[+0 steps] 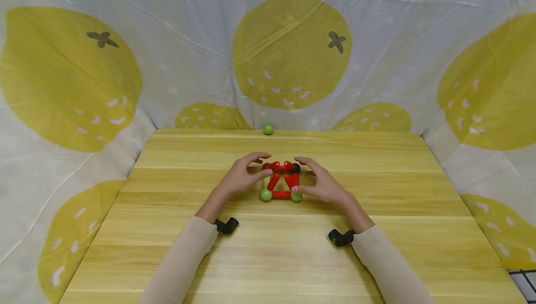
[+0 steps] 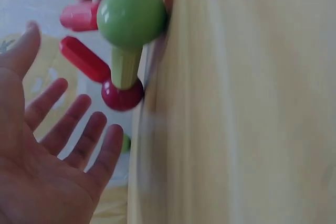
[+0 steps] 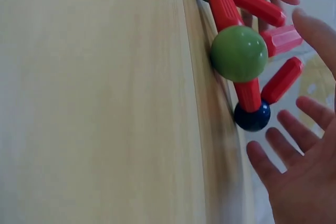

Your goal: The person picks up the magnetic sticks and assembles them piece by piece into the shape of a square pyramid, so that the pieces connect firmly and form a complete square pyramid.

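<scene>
Between the two hands, a ball-and-rod toy frame (image 1: 281, 195) sits on the wooden table. Two green balls (image 1: 265, 195) mark its near corners, with a dark red ball (image 2: 122, 94) and a dark blue ball (image 3: 252, 115) at the far ones. Red rods (image 3: 227, 10) and one pale yellow rod (image 2: 125, 68) link the balls; several more red rods slant upward with free ends. Beside its left side, my left hand (image 1: 240, 176) has spread fingers and holds nothing. My right hand (image 1: 324, 185), fingers also parted, is at the right side, its thumb overlapping the near green ball in the head view.
A loose green ball (image 1: 268, 129) lies at the table's far edge, by the lemon-patterned cloth (image 1: 289, 52) hanging behind. Similar cloth borders both sides of the table (image 1: 276, 257). Dark wrist cameras (image 1: 227, 226) are worn at both cuffs.
</scene>
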{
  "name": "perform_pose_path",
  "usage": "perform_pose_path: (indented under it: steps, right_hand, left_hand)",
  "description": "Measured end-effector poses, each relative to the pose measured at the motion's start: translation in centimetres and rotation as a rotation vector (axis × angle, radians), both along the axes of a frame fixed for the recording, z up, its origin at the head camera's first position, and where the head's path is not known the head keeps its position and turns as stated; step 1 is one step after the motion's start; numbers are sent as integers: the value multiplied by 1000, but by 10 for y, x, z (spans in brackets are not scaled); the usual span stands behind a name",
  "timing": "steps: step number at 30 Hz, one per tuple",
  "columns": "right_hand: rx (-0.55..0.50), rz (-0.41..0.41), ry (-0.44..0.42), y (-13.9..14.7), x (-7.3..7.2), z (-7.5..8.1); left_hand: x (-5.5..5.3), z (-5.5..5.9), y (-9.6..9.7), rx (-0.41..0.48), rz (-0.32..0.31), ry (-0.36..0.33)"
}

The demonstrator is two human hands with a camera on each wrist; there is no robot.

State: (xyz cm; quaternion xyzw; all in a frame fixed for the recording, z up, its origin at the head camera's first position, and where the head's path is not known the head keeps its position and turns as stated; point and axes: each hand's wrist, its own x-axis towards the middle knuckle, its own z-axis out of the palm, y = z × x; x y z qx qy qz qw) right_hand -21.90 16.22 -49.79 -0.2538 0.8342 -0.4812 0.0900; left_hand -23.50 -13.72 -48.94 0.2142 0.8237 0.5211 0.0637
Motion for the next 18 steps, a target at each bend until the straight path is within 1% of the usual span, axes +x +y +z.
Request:
perform_pose_path:
  steps: [3,5,9,13,18]
  right_hand:
    - [16,28,-48,4,1,-2]
    - [33,49,-66,5,1,-3]
    - [62,72,-59,6,0,-5]
    - [39,69,-83,6,-1,-9]
    - [-8,55,-107,8,-4,-16]
  left_hand:
    - [-13,1,-4,5,12,9]
    - [-23,3,-7,-8,26,18]
    - [-44,8,-10,-86,63,27]
    - [-65,13,-12,-168,75,51]
    - [-85,16,-10,-188,102,72]
